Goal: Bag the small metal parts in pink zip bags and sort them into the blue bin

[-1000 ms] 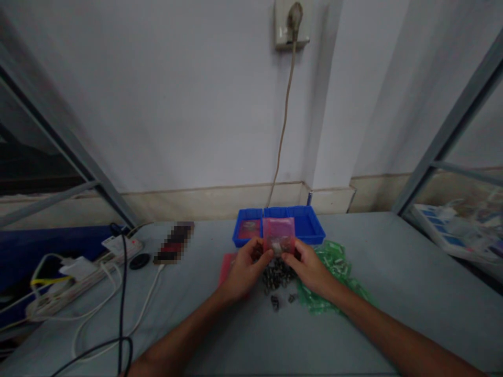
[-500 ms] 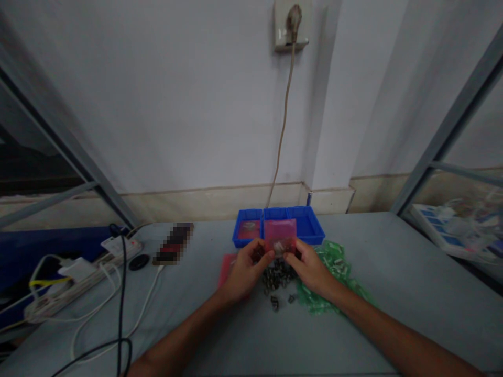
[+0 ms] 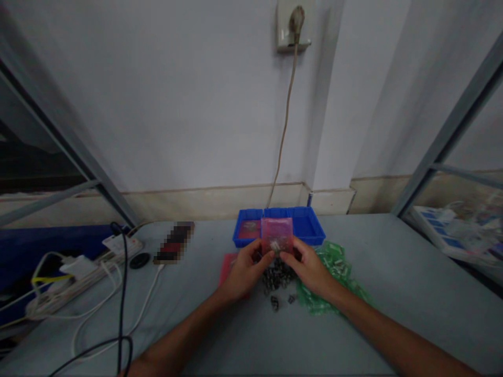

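Between both hands I hold up a small pink plastic bag with a few small shiny pieces in its lower part. My left hand pinches its lower left corner, and my right hand grips the lower right one. Below the fingers lies a heap of small dark metal parts, with a few loose ones in front. Under my left hand is a pink sheet or stack of bags, partly hidden. Green plastic packets with small pieces inside lie beside and under my right hand and forearm.
A blue divided tray stands behind the bag, a pink bag in its left compartment. To the left are a pixelated dark object, a black disc, a power strip and loose cables. A white-and-blue box sits at far right.
The pink bag has shifted slightly left and stands a little more upright. Both hands keep hold of it, the right thumb now closer to the left one.
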Motion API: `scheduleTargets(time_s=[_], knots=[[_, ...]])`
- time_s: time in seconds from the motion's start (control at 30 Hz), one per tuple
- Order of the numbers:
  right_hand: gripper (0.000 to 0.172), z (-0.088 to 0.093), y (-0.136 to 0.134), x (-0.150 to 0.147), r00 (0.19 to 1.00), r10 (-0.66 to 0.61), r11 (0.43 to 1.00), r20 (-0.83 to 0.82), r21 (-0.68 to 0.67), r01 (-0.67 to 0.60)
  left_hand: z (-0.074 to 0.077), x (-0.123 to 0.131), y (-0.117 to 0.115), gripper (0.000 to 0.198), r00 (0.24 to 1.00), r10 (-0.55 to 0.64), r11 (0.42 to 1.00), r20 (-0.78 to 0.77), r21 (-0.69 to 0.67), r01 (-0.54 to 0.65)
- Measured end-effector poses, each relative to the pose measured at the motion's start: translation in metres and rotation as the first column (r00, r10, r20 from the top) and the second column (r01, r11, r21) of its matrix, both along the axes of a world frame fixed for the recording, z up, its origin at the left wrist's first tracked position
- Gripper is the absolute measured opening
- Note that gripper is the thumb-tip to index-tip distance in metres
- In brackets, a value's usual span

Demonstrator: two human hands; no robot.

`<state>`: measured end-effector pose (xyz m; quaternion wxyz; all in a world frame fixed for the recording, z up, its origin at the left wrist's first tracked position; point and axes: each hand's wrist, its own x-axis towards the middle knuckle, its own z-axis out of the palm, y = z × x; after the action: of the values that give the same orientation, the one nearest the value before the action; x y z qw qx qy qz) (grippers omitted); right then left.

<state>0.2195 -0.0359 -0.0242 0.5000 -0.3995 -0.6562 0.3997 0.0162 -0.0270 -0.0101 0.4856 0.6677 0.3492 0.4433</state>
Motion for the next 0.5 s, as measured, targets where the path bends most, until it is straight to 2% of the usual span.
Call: scheduleTargets(time_s=[0.13,0.27,0.5], knots=[[0.028,0.0048,-0.0026,-0.0007,1.0,-0.02,1.0,-0.002,0.022,0.02,-0.0035,-0.0016,0.0007,0.032,1.0,0.007,0.999,-0.021,0.038,-0.006],[0.022,0.0097,-0.0048,-0.0008,0.999,-0.038,0.998,0.01,0.04,0.038,-0.0031,-0.0022,-0.0007,0.034,1.0,-0.004,0.999,-0.024,0.043,0.005],[0.021,0.0063,-0.0027,0.0006,0.999,-0.027,0.998,0.028,0.051,0.025,-0.0027,-0.0008,-0.0006,0.036,1.0,0.009,0.999,-0.009,0.041,-0.008]])
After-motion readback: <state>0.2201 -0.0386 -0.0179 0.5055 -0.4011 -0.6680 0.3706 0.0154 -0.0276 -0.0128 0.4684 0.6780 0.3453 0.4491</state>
